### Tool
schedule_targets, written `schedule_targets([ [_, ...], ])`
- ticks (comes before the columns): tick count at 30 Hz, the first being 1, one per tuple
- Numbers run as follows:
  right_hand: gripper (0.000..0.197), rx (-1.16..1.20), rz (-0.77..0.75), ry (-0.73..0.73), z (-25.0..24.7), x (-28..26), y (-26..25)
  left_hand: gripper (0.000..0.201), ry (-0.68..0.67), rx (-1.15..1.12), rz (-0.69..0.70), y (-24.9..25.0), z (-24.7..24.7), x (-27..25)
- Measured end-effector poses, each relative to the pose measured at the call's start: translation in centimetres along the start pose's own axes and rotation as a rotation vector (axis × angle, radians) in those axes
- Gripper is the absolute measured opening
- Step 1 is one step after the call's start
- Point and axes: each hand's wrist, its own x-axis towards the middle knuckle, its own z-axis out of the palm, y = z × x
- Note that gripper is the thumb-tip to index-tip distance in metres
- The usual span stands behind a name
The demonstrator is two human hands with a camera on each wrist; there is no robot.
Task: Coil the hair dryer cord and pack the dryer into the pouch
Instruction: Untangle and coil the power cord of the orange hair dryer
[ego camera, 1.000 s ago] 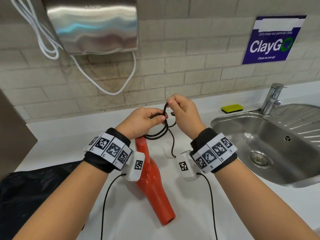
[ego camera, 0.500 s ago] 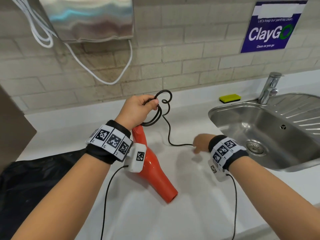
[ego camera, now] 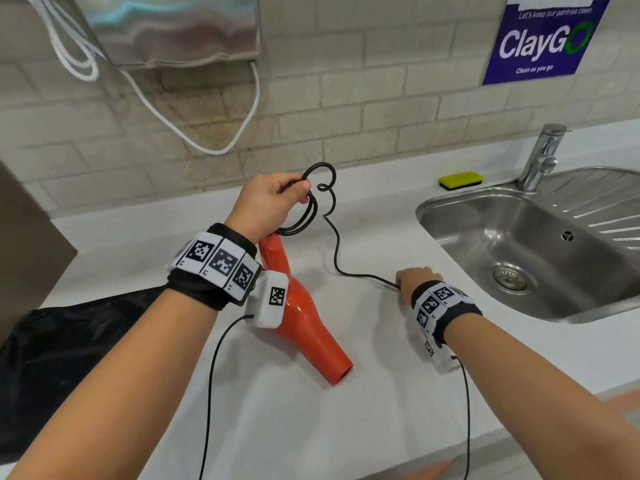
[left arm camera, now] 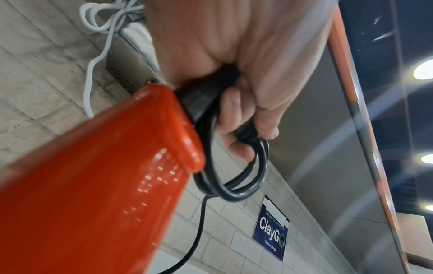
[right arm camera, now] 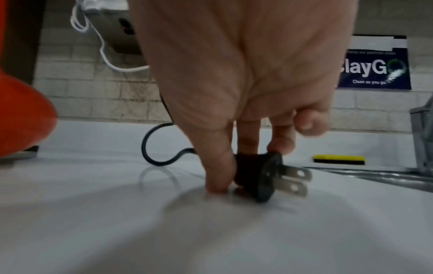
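Note:
An orange-red hair dryer (ego camera: 304, 323) lies on the white counter (ego camera: 381, 410), nozzle toward me. My left hand (ego camera: 273, 202) is raised above its handle end and grips several loops of the black cord (ego camera: 304, 216); the left wrist view shows its fingers curled round the cord coil (left arm camera: 236, 166) beside the dryer (left arm camera: 93, 185). The loose cord (ego camera: 337, 251) trails down across the counter to my right hand (ego camera: 414, 277). There, thumb and fingers pinch the black plug (right arm camera: 255, 178), its two metal prongs pointing right. A black pouch (ego camera: 69, 358) lies at the left.
A steel sink (ego camera: 540, 251) with a tap (ego camera: 540, 157) is set into the counter at right, with a yellow sponge (ego camera: 460, 180) behind it. A wall-mounted steel dryer (ego camera: 173, 29) with white cables hangs above. Thin black sensor wires run from my wrists.
A second ago both hands held the coil together. My right hand has dropped to the counter on the right and taken the plug; the left hand still holds the coil up.

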Motion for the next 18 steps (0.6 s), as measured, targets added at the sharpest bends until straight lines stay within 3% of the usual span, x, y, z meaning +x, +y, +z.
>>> schedule_targets([
  [2, 0.035, -0.005, -0.059, -0.098, -0.3, -0.1, -0.9, 0.018, 0.007, 0.005, 0.002, -0.1, 0.0, 0.0],
  [5, 0.029, 0.131, -0.174, -0.062, -1.6, -1.2, -2.2, 0.016, 0.041, 0.020, 0.007, -0.4, -0.3, 0.2],
  [9, 0.005, 0.859, -0.358, -0.025, -3.8, -3.4, -3.8, 0.017, 0.106, 0.006, -0.009, -1.0, -1.4, 0.6],
  [11, 0.016, 1.154, -0.481, -0.027, -5.1, -4.6, -4.8, 0.017, 0.134, 0.003, -0.020, -1.3, -2.1, 0.7],
  [15, 0.019, 1.565, -0.706, -0.056, -7.2, -6.7, -7.5, 0.014, 0.184, -0.011, -0.028, -1.9, -3.4, 0.6],
  [18, 0.019, 1.724, -0.789, -0.027, -8.0, -7.5, -9.4, 0.015, 0.211, -0.016, -0.011, -2.4, -4.2, 0.5],
])
